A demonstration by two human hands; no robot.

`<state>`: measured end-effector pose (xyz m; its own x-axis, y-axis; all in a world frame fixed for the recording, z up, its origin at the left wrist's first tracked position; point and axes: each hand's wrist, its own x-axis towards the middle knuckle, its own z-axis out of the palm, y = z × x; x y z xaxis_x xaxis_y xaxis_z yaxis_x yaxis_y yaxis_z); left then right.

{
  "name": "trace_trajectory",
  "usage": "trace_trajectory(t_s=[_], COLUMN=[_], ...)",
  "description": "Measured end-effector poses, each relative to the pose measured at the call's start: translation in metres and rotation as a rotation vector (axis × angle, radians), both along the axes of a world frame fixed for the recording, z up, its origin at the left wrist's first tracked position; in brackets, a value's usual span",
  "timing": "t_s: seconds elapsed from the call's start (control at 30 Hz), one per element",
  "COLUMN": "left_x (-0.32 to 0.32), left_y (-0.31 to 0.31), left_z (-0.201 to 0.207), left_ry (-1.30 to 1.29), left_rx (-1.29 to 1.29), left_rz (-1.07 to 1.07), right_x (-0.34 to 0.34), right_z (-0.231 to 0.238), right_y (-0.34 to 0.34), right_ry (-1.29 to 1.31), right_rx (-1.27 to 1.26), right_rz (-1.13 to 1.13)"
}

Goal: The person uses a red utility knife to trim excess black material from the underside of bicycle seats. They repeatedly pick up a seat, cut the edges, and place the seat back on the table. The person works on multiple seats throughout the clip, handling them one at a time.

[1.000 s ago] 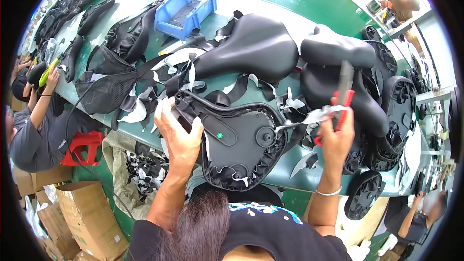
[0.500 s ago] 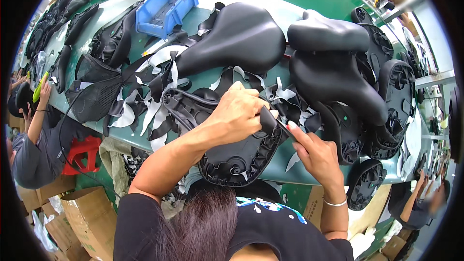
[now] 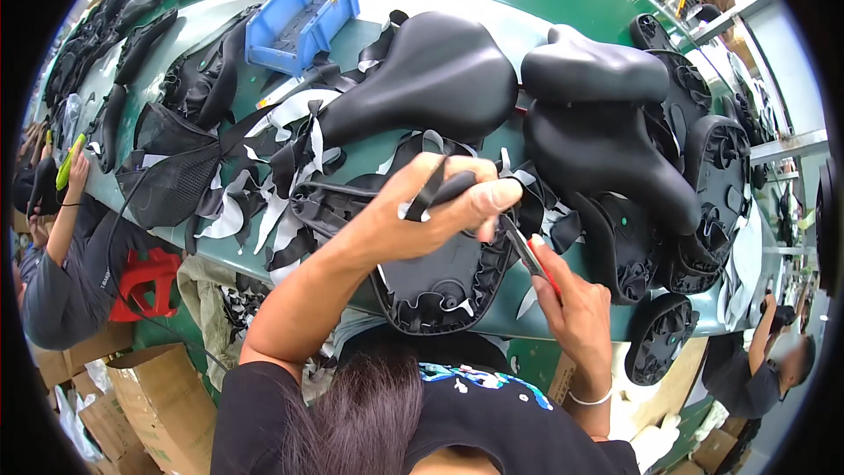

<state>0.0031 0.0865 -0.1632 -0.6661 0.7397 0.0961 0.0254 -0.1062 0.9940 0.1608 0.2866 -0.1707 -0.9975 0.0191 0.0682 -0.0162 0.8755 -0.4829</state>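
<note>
A bicycle saddle (image 3: 440,271) lies underside up in front of me, its black cover gathered in folds around the rim. Over it, my left hand (image 3: 444,198) is closed on a strip of black cover material (image 3: 430,186), which sticks up between the fingers. My right hand (image 3: 576,303) grips a red-handled utility knife (image 3: 530,257). Its blade points up and left to the saddle's right rim, close below my left fingertips. The left hand hides part of the rim and of the saddle's narrow end.
Beyond the hands rest smooth black saddles (image 3: 431,75), with more stacked at the right (image 3: 607,145). A blue bin (image 3: 303,22) stands at the back left. Black and white offcuts (image 3: 233,211) litter the green table. People work at both sides; one holds a yellow-green tool (image 3: 69,163).
My left hand has turned, and the strip now shows standing up through its fingers. The knife has come away from the left fingers slightly, showing more of its blade and red handle.
</note>
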Motion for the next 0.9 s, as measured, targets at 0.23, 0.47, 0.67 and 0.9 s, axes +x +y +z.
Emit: trace_trajectory(t_s=[0.23, 0.47, 0.67, 0.9], left_x=[-0.007, -0.028, -0.043, 0.007], left_y=[0.007, 0.013, 0.010, -0.027], left_z=[-0.022, -0.043, -0.051, -0.041], left_ry=[1.071, 1.152, 0.012, -0.603], left_rx=[-0.538, -0.181, 0.096, 0.570], left_rz=[0.193, 0.253, 0.653, 0.437], right_x=[-0.011, -0.025, 0.032, -0.068], right_z=[-0.001, -0.014, 0.013, 0.029], right_y=[-0.001, -0.011, -0.039, 0.045], right_ry=[0.019, 0.043, -0.182, 0.097], right_rx=[0.112, 0.192, 0.149, 0.326], right_rz=[0.020, -0.022, -0.058, 0.275])
